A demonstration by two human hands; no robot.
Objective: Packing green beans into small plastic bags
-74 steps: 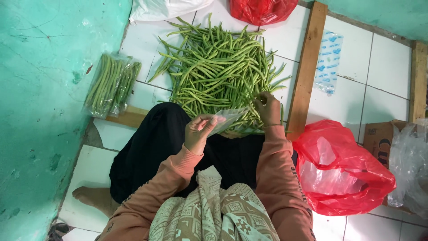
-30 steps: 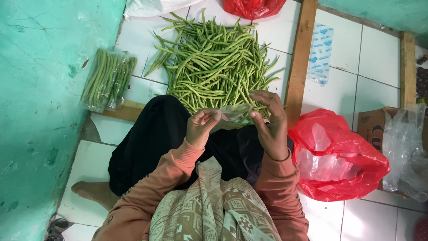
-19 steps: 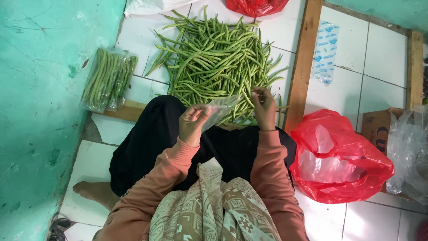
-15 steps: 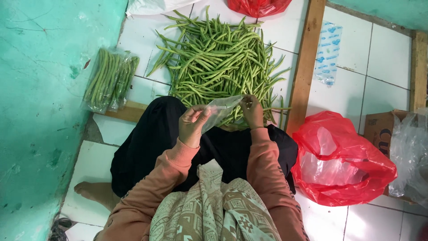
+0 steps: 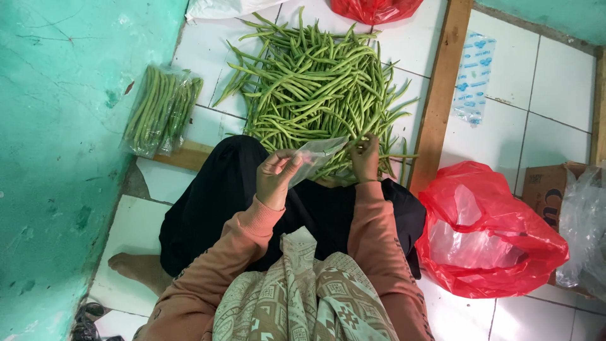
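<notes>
A big heap of loose green beans [image 5: 312, 85] lies on the white tiled floor in front of my lap. My left hand [image 5: 276, 179] holds up a small clear plastic bag [image 5: 315, 156] by its edge, just above my black skirt. My right hand [image 5: 365, 160] reaches into the near edge of the heap, fingers closed around a few beans there. Two filled clear bags of beans [image 5: 161, 110] lie side by side at the left, against the teal wall.
A wooden plank [image 5: 440, 95] runs along the right of the heap. A red plastic bag [image 5: 489, 230] sits at my right knee, a cardboard box [image 5: 549, 189] and clear plastic [image 5: 584, 227] beyond it. Another red bag [image 5: 372, 9] lies past the heap.
My right hand left the clear bag and moved forward into the near edge of the bean heap. My left hand kept holding the bag in about the same place.
</notes>
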